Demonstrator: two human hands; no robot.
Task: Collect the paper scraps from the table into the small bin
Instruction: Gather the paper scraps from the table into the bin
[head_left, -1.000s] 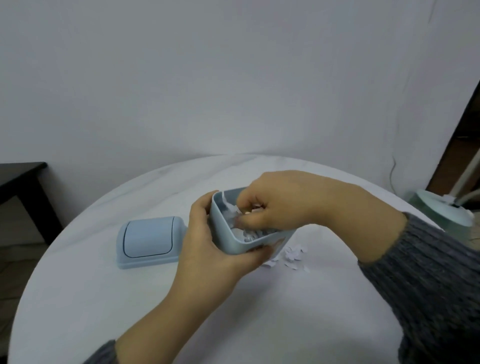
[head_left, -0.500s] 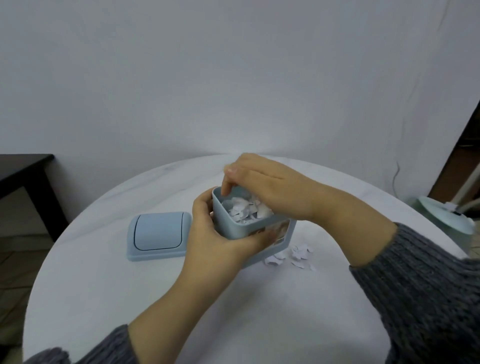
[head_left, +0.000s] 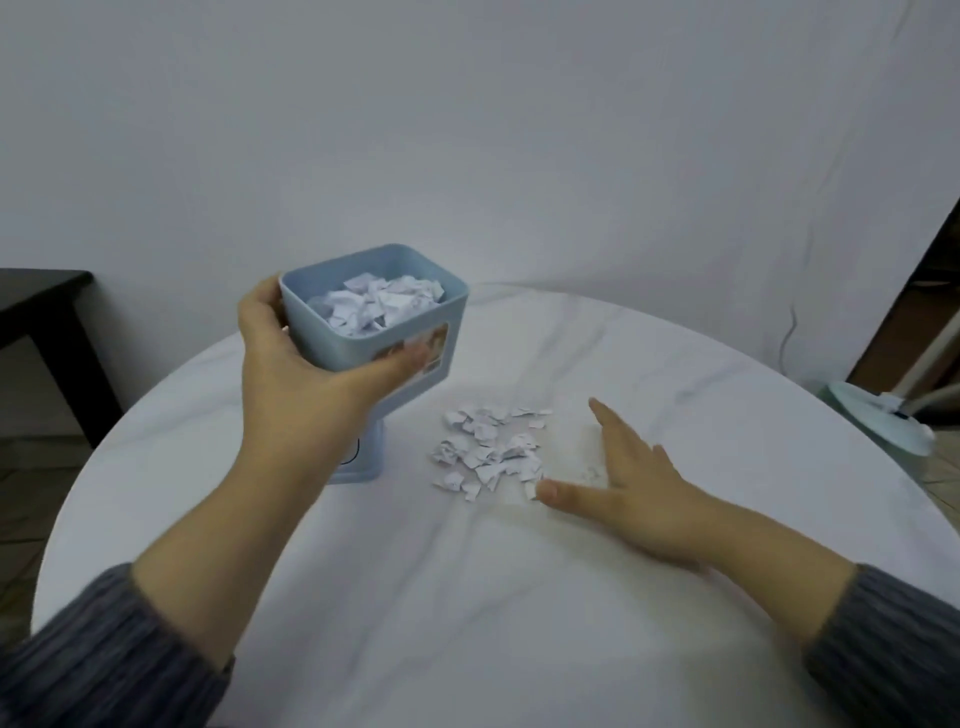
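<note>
My left hand (head_left: 291, 379) grips a small light-blue bin (head_left: 374, 317) and holds it lifted above the table, tilted a little toward me. White paper scraps (head_left: 379, 306) fill much of the bin. A loose heap of white paper scraps (head_left: 488, 449) lies on the white round table (head_left: 467, 597) to the right of the bin. My right hand (head_left: 628, 488) rests flat on the table just right of that heap, fingers spread, thumb tip touching the nearest scraps, holding nothing.
The bin's light-blue lid (head_left: 361, 457) lies on the table, mostly hidden behind my left forearm. A dark side table (head_left: 47, 312) stands at the far left. A pale green lamp base (head_left: 883, 421) sits beyond the table's right edge.
My right hand left the bin's opening and came down flat on the table beside the scrap heap. My left hand raised the bin and shifted it left.
</note>
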